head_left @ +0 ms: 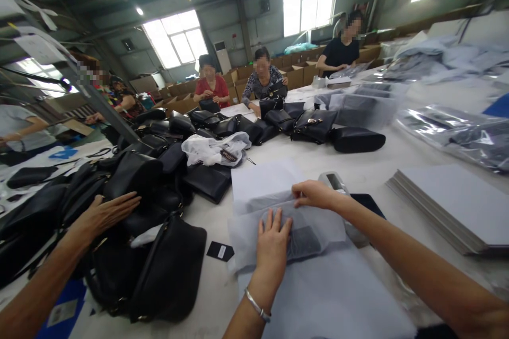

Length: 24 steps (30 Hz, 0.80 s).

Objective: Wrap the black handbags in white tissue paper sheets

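My left hand [273, 238], with a silver bangle at its wrist, lies spread on thin white tissue paper [246, 243]. A dark flat item [305, 241] shows through the tissue just right of those fingers. My right hand [312, 194] pinches the upper edge of the tissue with thumb and fingers. Under this bundle lie more white sheets [326, 296]. A black tag [220, 251] rests on the table, left of the paper.
Another person's hand [113, 212] reaches in from the left over piled black bags [170, 265]. A white plastic bag [217, 148] lies beyond. Stacked grey-white boards [457, 201] stand at right, clear plastic bags [457, 132] behind them. Several people work across the table.
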{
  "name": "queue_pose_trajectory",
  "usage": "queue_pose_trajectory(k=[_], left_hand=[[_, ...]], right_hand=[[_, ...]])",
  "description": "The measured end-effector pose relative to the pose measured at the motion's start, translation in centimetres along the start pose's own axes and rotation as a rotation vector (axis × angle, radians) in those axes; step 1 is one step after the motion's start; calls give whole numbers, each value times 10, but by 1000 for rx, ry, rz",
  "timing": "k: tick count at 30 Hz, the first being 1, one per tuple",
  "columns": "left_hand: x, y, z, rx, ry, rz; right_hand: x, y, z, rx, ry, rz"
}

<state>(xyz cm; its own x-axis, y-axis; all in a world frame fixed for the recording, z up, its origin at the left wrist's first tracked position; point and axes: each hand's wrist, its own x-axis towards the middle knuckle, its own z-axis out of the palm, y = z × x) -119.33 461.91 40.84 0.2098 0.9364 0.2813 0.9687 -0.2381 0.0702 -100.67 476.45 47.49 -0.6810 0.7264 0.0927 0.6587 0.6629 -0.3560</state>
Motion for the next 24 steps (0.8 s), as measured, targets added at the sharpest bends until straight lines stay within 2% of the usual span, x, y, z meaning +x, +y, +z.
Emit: queue_pose_trajectory(k=[4, 7, 10, 13, 15, 18, 20, 24], left_hand=[[0, 1, -6, -25, -53, -20], [0, 0, -7, -46, -48, -20], [-1, -1, -6, -60, -40, -16], [-1, -1, -6, -57, -48, -22], [-1, -1, -6, -50, -50, -21], [-1, -2, -6, -43, -41, -9], [-1, -3, -6, -41, -30, -4], [-2, -4, -2, -32, -14, -4]], right_hand=[[-25, 13, -21, 124, -10, 76], [-57, 16, -21, 208, 51, 219], [-86, 8, 0, 292, 224, 399], [-101, -7, 29, 377, 438, 518], [-101, -15, 46, 334, 568, 550], [-91, -16, 59, 155, 714, 491], [-82, -10, 60, 13, 704, 436], [-77, -5, 52, -206, 551, 460]])
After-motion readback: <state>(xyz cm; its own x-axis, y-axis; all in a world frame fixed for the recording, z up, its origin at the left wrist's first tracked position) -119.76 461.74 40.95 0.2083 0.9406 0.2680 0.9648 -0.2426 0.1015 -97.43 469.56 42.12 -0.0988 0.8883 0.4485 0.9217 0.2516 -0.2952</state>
